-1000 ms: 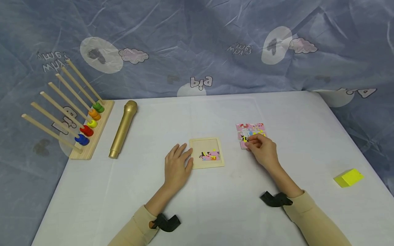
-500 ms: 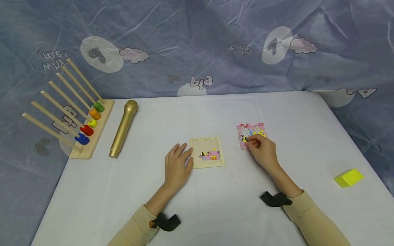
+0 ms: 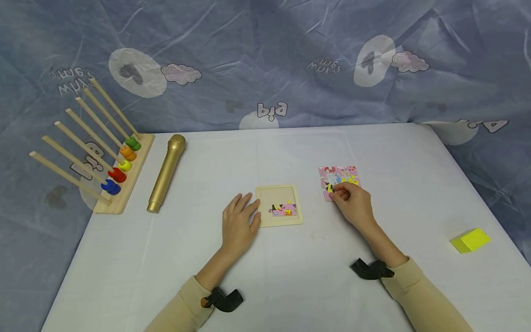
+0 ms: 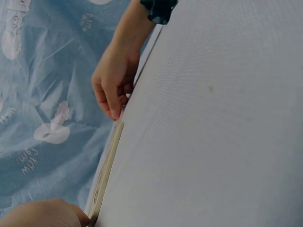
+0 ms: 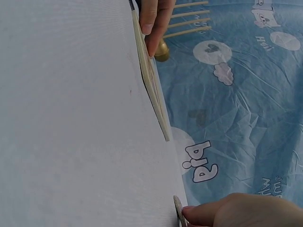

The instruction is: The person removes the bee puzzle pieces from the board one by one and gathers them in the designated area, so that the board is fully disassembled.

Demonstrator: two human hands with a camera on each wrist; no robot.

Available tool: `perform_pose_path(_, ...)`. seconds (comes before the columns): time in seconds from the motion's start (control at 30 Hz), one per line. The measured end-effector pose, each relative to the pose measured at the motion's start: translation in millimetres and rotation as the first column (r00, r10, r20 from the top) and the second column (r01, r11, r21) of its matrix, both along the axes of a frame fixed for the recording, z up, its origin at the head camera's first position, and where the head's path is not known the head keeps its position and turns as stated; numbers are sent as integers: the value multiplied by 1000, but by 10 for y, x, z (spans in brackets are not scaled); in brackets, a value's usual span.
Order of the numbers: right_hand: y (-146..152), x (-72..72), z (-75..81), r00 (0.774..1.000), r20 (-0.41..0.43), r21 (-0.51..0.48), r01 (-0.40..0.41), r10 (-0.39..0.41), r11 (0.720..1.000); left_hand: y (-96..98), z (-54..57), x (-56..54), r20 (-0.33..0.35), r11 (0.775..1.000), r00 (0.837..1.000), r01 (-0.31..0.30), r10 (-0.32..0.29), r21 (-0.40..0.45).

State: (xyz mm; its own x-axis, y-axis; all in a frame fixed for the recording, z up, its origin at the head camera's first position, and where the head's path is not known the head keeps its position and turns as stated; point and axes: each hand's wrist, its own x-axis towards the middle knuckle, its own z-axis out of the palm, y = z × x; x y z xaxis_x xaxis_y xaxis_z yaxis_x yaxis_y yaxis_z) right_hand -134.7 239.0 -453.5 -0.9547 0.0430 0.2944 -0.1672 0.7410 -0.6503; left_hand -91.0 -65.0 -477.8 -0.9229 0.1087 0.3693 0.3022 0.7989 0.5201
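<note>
A shallow square wooden puzzle frame [image 3: 299,220] lies mid-table, with a few pink and yellow puzzle pieces [image 3: 286,210] in its lower right part. My left hand [image 3: 239,227] rests at the frame's left edge, fingers spread and touching its rim. To the right lies a block of pink, picture-printed jigsaw pieces [image 3: 338,171], fitted together. Over its lower part, my right hand [image 3: 353,203] pinches a puzzle piece [image 5: 178,208] between thumb and forefinger. The fingers partly cover that piece and the ones under it.
At the left stands a wooden peg rack [image 3: 124,196] with coloured beads on upright sticks. A gold toy microphone [image 3: 166,174] lies beside it. A yellow block [image 3: 470,240] sits near the right edge. A printed cloth [image 3: 232,60] hangs behind the white table [image 3: 290,281].
</note>
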Motion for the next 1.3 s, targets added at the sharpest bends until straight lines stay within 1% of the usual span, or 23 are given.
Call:
perform_pose_path(0.2,1,6,0,1000,-6,33,-1,1,999,3,7,5,16,1000,1000,1,-1,0)
perform_pose_path(0.57,-7,16,3,1000,0,23,-20,20,1000,5,29,13,18,1000,1000,3,-2,-3)
perform_pose_path(0.77,-7,14,1,1000,8,35,-25,24,999,3,27,13,22,1000,1000,4,-4,-4)
perform_pose_path(0.93,-11,22,14,1000,11,60,-21,20,998,6,33,13,13,1000,1000,5,-5,4)
perform_pose_path(1.07,-14,21,16,1000,8,74,-19,18,997,5,38,10,-8,1000,1000,4,-4,7)
perform_pose_path(1.17,-19,16,12,1000,4,72,-16,15,997,3,34,4,-21,1000,1000,2,-2,4)
perform_pose_path(1.3,-14,11,3,1000,-7,46,4,-3,999,2,32,3,-7,1000,1000,3,-2,5)
